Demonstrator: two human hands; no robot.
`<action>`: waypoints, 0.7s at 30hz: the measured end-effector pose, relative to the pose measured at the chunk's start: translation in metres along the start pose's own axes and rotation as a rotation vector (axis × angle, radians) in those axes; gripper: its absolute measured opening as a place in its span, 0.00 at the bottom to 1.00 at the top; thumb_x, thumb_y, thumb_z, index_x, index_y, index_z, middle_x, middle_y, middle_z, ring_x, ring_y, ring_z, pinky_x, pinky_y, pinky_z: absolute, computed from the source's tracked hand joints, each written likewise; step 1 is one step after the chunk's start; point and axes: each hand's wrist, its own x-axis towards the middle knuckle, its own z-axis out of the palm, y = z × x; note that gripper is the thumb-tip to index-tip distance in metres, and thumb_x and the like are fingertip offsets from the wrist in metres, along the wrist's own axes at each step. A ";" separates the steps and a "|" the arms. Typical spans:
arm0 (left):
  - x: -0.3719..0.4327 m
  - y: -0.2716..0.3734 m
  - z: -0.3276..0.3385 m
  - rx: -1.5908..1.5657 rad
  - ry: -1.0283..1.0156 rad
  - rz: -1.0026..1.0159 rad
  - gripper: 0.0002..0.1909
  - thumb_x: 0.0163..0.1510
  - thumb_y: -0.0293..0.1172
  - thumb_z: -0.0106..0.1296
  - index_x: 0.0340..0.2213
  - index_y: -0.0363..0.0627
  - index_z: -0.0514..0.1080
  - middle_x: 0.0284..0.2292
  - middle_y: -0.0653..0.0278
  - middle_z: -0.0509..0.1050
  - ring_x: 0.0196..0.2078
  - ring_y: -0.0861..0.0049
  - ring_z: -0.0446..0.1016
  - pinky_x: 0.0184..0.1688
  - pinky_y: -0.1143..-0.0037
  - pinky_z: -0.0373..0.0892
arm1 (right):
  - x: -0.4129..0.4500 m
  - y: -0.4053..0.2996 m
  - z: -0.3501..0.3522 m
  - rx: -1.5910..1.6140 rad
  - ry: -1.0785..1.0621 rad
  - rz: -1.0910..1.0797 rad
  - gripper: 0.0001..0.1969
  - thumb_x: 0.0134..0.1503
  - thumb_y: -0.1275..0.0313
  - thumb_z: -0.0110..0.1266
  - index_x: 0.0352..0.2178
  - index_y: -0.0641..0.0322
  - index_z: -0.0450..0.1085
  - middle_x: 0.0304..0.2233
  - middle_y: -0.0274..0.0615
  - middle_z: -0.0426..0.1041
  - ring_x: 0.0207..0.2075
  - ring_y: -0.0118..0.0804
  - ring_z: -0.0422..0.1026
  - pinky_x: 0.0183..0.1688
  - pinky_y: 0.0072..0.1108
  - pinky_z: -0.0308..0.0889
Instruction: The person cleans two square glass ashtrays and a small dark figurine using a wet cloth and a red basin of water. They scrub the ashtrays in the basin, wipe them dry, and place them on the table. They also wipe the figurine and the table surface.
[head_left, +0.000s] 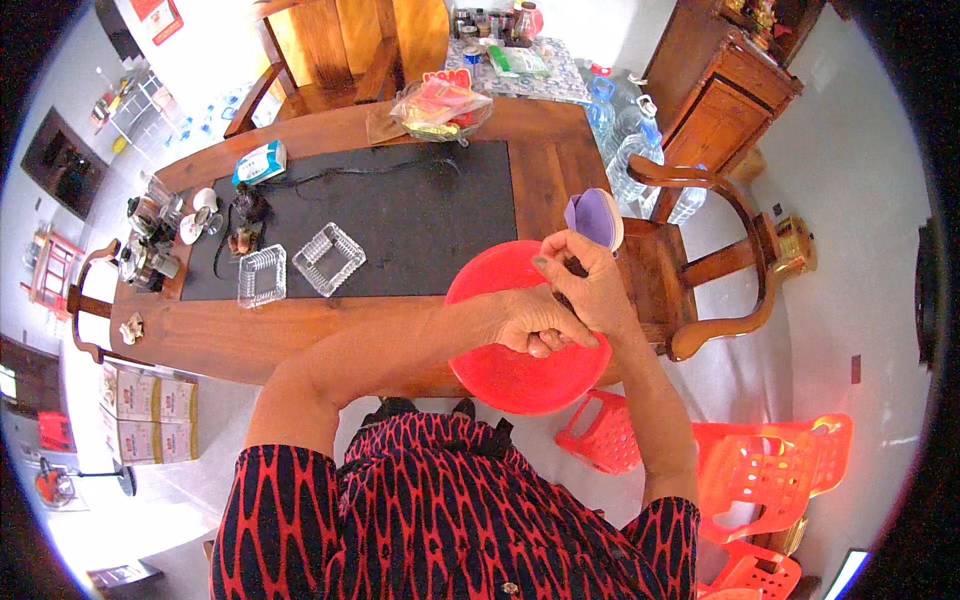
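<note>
A red plastic basin stands at the table's front right edge, with both hands above it. My left hand reaches in from the left, most fingers curled and one pointing right. Just above and to its right, my right hand bends over it, thumb and fingertips close together. Something dark shows between the hands; whether it is an object or shadow, and which hand would hold it, I cannot tell. Behind the basin, at the table's right edge, is a purple and cream item, partly overlapped by the basin area.
Two clear ribbed trays, a tissue box, glass teaware and a bagged bundle are on the wooden table. A wooden armchair stands right, large water bottles behind it, red plastic chairs lower right.
</note>
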 end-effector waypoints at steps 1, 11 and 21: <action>0.001 0.001 0.000 0.013 0.045 0.002 0.14 0.41 0.22 0.59 0.20 0.52 0.62 0.14 0.77 0.57 0.13 0.90 0.51 0.12 0.85 0.43 | 0.002 0.001 0.000 -0.008 -0.002 0.034 0.07 0.51 0.72 0.52 0.28 0.66 0.68 0.19 0.33 0.67 0.22 0.21 0.64 0.25 0.18 0.61; 0.022 -0.024 -0.013 0.104 0.358 0.208 0.10 0.37 0.23 0.54 0.22 0.46 0.63 0.13 0.72 0.58 0.10 0.85 0.54 0.09 0.81 0.47 | 0.004 0.033 0.009 -0.084 0.087 0.142 0.11 0.55 0.69 0.43 0.26 0.68 0.67 0.15 0.40 0.66 0.18 0.29 0.66 0.21 0.25 0.62; 0.073 -0.064 -0.062 0.751 0.761 0.729 0.15 0.42 0.33 0.53 0.29 0.32 0.69 0.20 0.44 0.73 0.21 0.56 0.74 0.21 0.64 0.68 | 0.007 0.064 0.023 -0.110 0.216 0.267 0.13 0.55 0.69 0.40 0.24 0.70 0.65 0.18 0.49 0.67 0.20 0.39 0.68 0.25 0.30 0.61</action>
